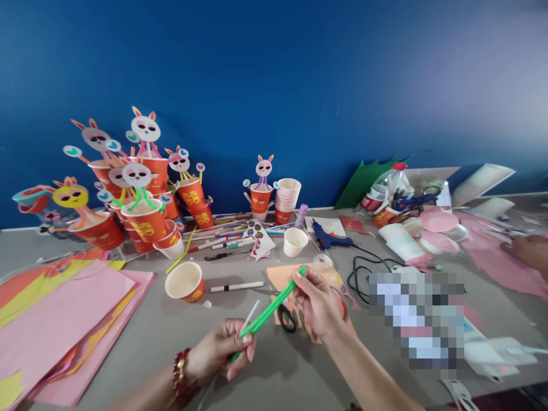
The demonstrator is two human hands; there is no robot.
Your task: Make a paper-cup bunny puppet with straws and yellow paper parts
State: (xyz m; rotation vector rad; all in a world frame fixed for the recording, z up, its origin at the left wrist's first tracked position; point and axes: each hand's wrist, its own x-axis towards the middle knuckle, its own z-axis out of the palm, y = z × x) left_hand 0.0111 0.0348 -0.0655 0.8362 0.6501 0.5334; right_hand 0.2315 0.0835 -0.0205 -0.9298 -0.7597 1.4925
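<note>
Grasping between them what look like two green strips point(274, 305), laid side by side, the person's two hands are raised above the near middle of the gray desk point(162, 342). The left hand point(225, 345) pinches the lower end, with one slim pale stick point(252, 314) jutting up from the same grip; a red bead bracelet point(178, 377) circles that wrist. The right hand point(314, 297) pinches the upper end with thumb and fingers.

Beneath the right hand lies one sheet of orange paper point(280, 277), and on it one pair of scissors with black handles point(293, 326). Just beyond the hands are one white marker point(237, 287) with a black band and two separate paper cups: a tilted one point(184, 278) to the left and an upright one point(295, 244) farther back.

At least six rabbit faces point(145, 130) top the red cups crowded at the left, one of them yellow; a seventh tops a lone rabbit cup point(260, 200) in the middle, just beside one stack of cups point(287, 197). Near these are one purple-capped tube point(301, 216), one blue glue gun point(329, 237) and several pens, too jumbled to count. One pile of colored paper point(72, 308) fills the left side. At the far right, one hand of another person point(531, 254) rests by pink paper point(488, 248); its grip I cannot tell. One red-capped bottle point(379, 188) leans near the wall.
</note>
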